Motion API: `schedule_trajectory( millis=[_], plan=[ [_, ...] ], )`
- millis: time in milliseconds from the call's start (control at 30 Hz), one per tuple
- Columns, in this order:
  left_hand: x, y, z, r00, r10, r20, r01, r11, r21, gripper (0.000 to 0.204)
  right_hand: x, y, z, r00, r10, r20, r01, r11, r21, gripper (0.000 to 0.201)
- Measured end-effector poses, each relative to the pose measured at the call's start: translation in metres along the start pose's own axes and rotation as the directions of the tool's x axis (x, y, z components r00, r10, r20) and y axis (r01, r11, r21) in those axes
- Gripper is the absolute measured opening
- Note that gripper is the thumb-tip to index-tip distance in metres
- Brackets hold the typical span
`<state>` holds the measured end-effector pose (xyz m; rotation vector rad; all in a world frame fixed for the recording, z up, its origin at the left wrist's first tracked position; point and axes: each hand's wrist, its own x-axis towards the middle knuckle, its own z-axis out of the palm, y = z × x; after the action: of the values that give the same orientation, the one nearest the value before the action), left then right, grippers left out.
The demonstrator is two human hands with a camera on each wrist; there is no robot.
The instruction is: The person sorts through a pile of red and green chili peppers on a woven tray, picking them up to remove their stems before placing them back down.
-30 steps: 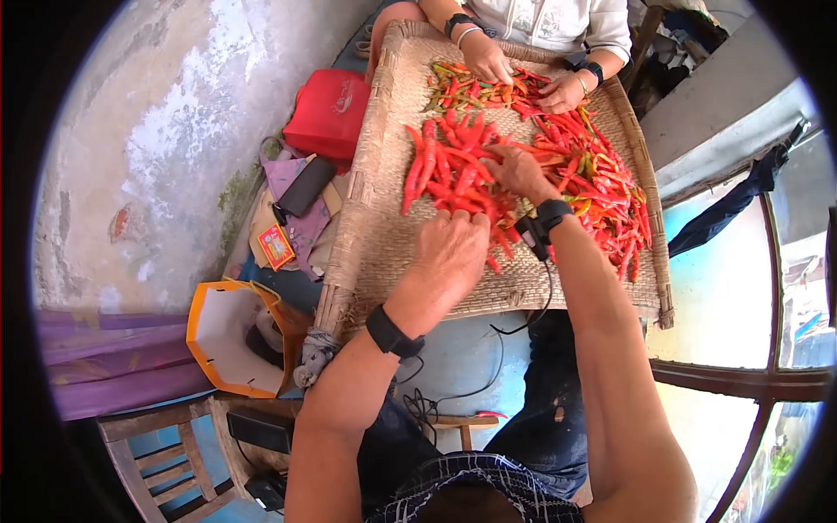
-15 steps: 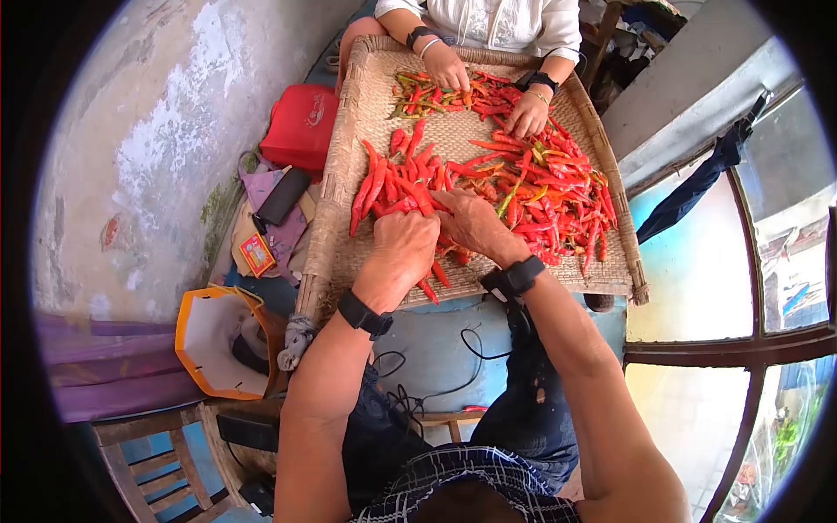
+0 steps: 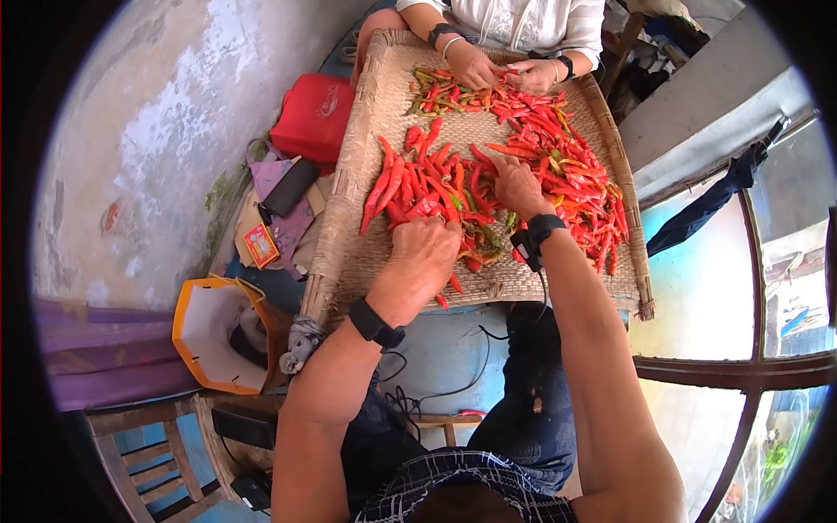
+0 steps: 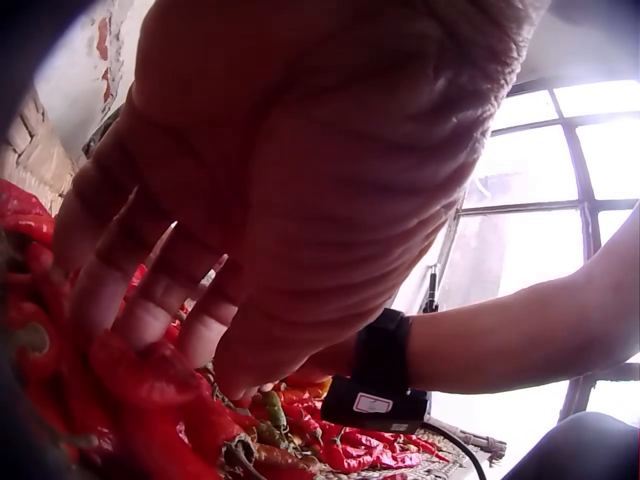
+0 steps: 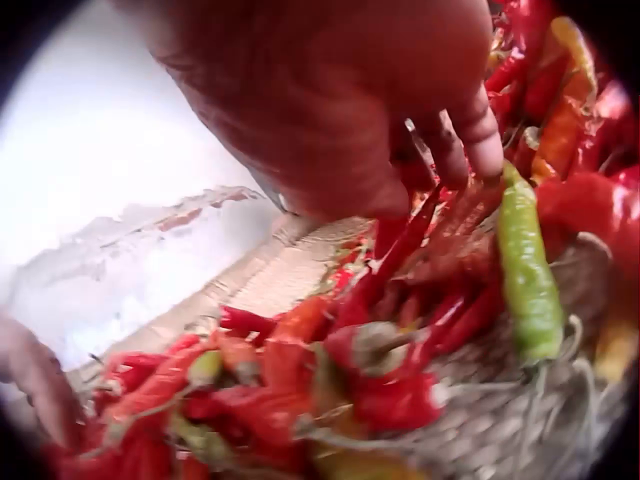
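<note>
On a woven tray [image 3: 349, 200] lie many red chilli peppers [image 3: 602, 196], with some green and orange ones. My left hand [image 3: 425, 253] has its fingers bent over red peppers at the near edge of the left heap; in the left wrist view, red peppers [image 4: 150, 375] lie against the fingers of that hand [image 4: 300, 180]. My right hand [image 3: 521, 187] reaches palm down between the two heaps, touching peppers. The right wrist view shows its fingers [image 5: 472, 150] slightly bent above red peppers, beside a green pepper [image 5: 530, 265]; no pepper is plainly gripped.
Across the tray, another person's hands [image 3: 471, 65] handle peppers near a smaller mixed pile [image 3: 436, 94]. A red bag [image 3: 314, 118], cloths and a dark case [image 3: 290, 187] lie left of the tray. An orange-edged box [image 3: 222, 336] stands lower left, and windows are at the right.
My hands were close together half a second ago; the right hand has moved right, away from the left. The other person's hands have come together. The camera view has also shifted.
</note>
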<state>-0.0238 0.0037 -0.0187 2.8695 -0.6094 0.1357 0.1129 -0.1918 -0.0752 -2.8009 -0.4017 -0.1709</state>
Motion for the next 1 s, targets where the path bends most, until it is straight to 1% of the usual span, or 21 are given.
schedule_trajectory(
  millis=[67, 133, 167, 233, 333, 367, 400, 467, 500, 533, 600, 633, 667, 733, 767, 800, 867, 900, 933, 967, 1000],
  plan=[
    [-0.002, 0.000, 0.002, 0.999, 0.022, -0.026, -0.022, 1.000, 0.014, 0.011, 0.001, -0.001, 0.010, 1.000, 0.000, -0.012, -0.001, 0.999, -0.036, 0.039],
    [-0.002, 0.001, -0.002, 1.000, 0.023, -0.015, -0.023, 1.000, 0.017, 0.010, 0.004, 0.006, 0.023, 0.996, -0.094, 0.003, 0.094, 0.991, -0.096, 0.038],
    [-0.001, 0.002, -0.003, 0.999, 0.033, -0.012, -0.033, 0.999, 0.021, 0.010, 0.002, 0.011, 0.028, 0.996, -0.093, 0.007, 0.093, 0.990, -0.103, 0.038],
    [0.000, 0.003, -0.001, 0.999, 0.030, -0.014, -0.030, 0.999, 0.016, 0.010, -0.007, 0.002, 0.027, 0.983, -0.141, 0.116, 0.125, 0.983, 0.135, 0.035],
    [0.000, 0.002, 0.003, 0.999, 0.028, -0.031, -0.028, 0.999, 0.018, 0.009, -0.029, -0.020, 0.015, 0.985, -0.138, 0.107, 0.123, 0.983, 0.135, 0.031],
    [-0.001, 0.002, 0.004, 0.998, 0.031, -0.046, -0.030, 0.999, 0.023, 0.009, -0.040, -0.030, 0.007, 0.990, -0.138, 0.030, 0.125, 0.959, 0.255, 0.028],
    [-0.001, 0.002, 0.004, 0.998, 0.034, -0.049, -0.033, 0.999, 0.019, 0.009, -0.050, -0.040, -0.002, 0.990, -0.135, 0.031, 0.123, 0.960, 0.250, 0.028],
    [-0.003, 0.001, 0.004, 0.998, 0.040, -0.048, -0.039, 0.999, 0.022, 0.009, -0.067, -0.051, -0.014, 0.984, -0.180, 0.005, 0.159, 0.886, 0.435, 0.025],
    [-0.003, 0.000, 0.004, 0.998, 0.044, -0.052, -0.043, 0.999, 0.013, 0.009, -0.073, -0.055, -0.016, 0.975, -0.219, -0.046, 0.219, 0.888, 0.405, 0.027],
    [-0.004, 0.000, 0.005, 0.997, 0.049, -0.055, -0.048, 0.999, 0.013, 0.009, -0.079, -0.057, -0.020, 0.975, -0.216, -0.050, 0.218, 0.890, 0.401, 0.027],
    [-0.005, -0.001, 0.006, 0.995, 0.067, -0.080, -0.064, 0.997, 0.044, 0.009, -0.091, -0.062, -0.031, 0.981, -0.190, -0.039, 0.185, 0.856, 0.482, 0.024],
    [-0.006, 0.000, 0.006, 0.994, 0.070, -0.078, -0.067, 0.997, 0.045, 0.009, -0.095, -0.063, -0.034, 0.989, -0.147, -0.016, 0.133, 0.835, 0.534, 0.024],
    [-0.007, 0.000, 0.005, 0.996, 0.065, -0.068, -0.063, 0.998, 0.030, 0.011, -0.098, -0.062, -0.038, 0.990, -0.143, -0.018, 0.130, 0.834, 0.536, 0.024],
    [-0.007, -0.003, 0.004, 0.997, 0.063, -0.054, -0.062, 0.998, 0.022, 0.013, -0.101, -0.068, -0.051, 0.990, 0.083, -0.112, -0.020, 0.880, 0.475, 0.022],
    [-0.008, -0.003, 0.005, 0.997, 0.063, -0.045, -0.062, 0.998, 0.013, 0.016, -0.102, -0.069, -0.060, 0.986, 0.129, -0.106, -0.043, 0.808, 0.588, 0.018],
    [-0.006, -0.003, 0.005, 0.997, 0.065, -0.042, -0.065, 0.998, 0.005, 0.019, -0.100, -0.063, -0.058, 0.984, 0.138, -0.112, -0.046, 0.808, 0.588, 0.018],
    [-0.005, -0.002, 0.005, 0.997, 0.065, -0.038, -0.064, 0.998, 0.019, 0.020, -0.091, -0.046, -0.049, 0.977, 0.155, -0.144, 0.006, 0.660, 0.751, 0.016],
    [-0.005, -0.002, 0.005, 0.998, 0.056, -0.030, -0.055, 0.998, 0.031, 0.021, -0.088, -0.046, -0.051, 0.977, 0.196, -0.078, -0.041, 0.538, 0.842, 0.017],
    [-0.005, -0.002, 0.005, 0.997, 0.070, -0.027, -0.069, 0.997, 0.043, 0.021, -0.088, -0.046, -0.054, 0.974, 0.208, -0.088, -0.037, 0.531, 0.847, 0.017],
    [-0.006, -0.001, 0.003, 0.997, 0.073, -0.036, -0.072, 0.997, 0.031, 0.022, -0.088, -0.046, -0.056, 0.958, 0.284, 0.032, -0.130, 0.335, 0.933, 0.017],
    [-0.007, -0.001, 0.002, 0.996, 0.080, -0.043, -0.079, 0.997, 0.021, 0.022, -0.089, -0.048, -0.062, 0.930, 0.331, 0.160, -0.208, 0.116, 0.971, 0.017]
  ],
)
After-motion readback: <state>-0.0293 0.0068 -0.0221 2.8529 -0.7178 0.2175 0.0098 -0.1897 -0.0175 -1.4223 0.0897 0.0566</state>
